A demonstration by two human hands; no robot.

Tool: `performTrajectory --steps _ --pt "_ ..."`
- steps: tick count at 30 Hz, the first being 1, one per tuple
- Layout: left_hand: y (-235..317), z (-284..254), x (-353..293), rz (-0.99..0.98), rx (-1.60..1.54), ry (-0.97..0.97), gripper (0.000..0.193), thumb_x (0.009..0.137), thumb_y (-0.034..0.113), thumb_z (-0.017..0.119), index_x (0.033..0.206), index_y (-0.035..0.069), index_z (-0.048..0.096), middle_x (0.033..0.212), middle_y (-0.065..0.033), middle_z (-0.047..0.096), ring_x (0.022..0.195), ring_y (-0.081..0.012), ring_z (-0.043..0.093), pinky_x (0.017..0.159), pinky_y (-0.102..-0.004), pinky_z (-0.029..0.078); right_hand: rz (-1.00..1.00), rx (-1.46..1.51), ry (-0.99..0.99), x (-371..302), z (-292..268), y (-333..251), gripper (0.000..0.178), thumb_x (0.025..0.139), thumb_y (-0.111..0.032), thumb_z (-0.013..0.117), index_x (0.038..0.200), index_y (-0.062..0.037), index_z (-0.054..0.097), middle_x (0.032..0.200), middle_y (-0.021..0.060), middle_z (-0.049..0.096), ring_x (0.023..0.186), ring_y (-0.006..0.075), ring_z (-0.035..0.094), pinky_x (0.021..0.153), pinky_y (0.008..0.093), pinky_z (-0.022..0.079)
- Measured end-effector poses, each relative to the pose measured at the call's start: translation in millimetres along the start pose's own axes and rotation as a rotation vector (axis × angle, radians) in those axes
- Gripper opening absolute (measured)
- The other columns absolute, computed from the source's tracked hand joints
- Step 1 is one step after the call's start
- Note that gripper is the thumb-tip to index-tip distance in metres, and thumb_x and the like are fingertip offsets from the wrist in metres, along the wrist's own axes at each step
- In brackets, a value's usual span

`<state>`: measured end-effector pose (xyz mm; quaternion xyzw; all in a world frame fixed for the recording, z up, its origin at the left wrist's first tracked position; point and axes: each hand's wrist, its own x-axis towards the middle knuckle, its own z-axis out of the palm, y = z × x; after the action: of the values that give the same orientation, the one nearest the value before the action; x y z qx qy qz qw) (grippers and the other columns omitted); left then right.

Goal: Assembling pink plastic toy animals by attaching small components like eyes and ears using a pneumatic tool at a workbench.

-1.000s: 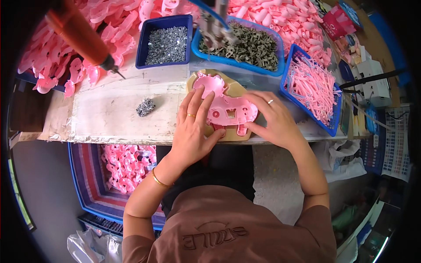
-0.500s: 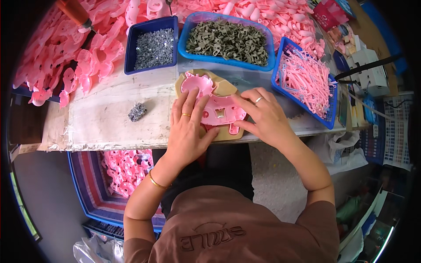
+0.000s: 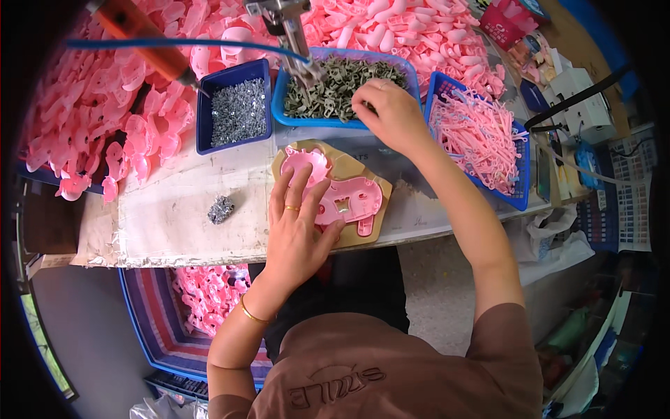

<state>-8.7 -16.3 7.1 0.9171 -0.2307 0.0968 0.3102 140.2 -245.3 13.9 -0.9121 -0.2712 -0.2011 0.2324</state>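
A pink plastic toy shell [image 3: 361, 197], shaped like an animal's half body, lies hollow side up in a tan shaped holder [image 3: 377, 225] at the table's front edge. My left hand [image 3: 296, 234] rests on the shell's left part, fingers spread, hiding some of it. Farther off, my right hand [image 3: 394, 115] dips over the right side of a light blue tub [image 3: 328, 123] of small olive-grey plastic pieces [image 3: 333, 94]. Its thumb and fingertips are drawn together among the pieces; what they pinch is too small to make out.
A dark blue bin [image 3: 203, 126] holds small screws, and a clump of screws [image 3: 220, 209] sits on the table. A blue basket [image 3: 518, 199] contains thin pink parts. Pink shells [image 3: 84, 126] heap up at left. An orange screwdriver [image 3: 150, 45] and a metal tool head [image 3: 286, 28] hang above.
My right hand has left the shell and moved forward to the tub of olive-grey pieces. My left hand stays on the shell. The view has shifted, bringing the hanging tools further in.
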Motion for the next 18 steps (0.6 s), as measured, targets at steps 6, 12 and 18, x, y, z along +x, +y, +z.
performTrajectory --steps 6,12,18 --pt "10 3 13 0.044 -0.094 0.049 0.05 0.081 0.013 0.075 0.128 0.007 0.06 0.145 -0.0164 0.047 0.14 -0.0406 0.033 0.114 -0.0509 0.029 0.091 0.196 -0.002 -4 -6 14 0.016 0.093 -0.018 0.063 0.099 -0.0049 0.057 0.095 0.0115 0.061 0.088 0.0309 0.062 0.077 0.0386 0.051" --pt "24 7 28 0.086 -0.102 0.036 0.036 0.084 0.013 0.073 0.118 0.008 0.065 0.142 -0.0132 0.051 0.136 -0.0374 0.037 0.113 -0.0497 0.031 -0.033 0.037 -0.065 4 13 1 0.012 0.083 -0.016 0.066 0.089 -0.0088 0.06 0.088 0.0072 0.058 0.086 0.0292 0.061 0.072 0.0422 0.05" --pt "18 8 40 0.122 -0.096 0.091 0.03 0.087 0.011 0.07 0.116 0.006 0.065 0.129 -0.0146 0.06 0.129 -0.0385 0.046 0.109 -0.0469 0.036 -0.077 0.138 -0.022 14 2 7 0.011 0.083 -0.012 0.066 0.091 -0.0073 0.06 0.086 0.0089 0.06 0.082 0.0296 0.062 0.071 0.0414 0.05"
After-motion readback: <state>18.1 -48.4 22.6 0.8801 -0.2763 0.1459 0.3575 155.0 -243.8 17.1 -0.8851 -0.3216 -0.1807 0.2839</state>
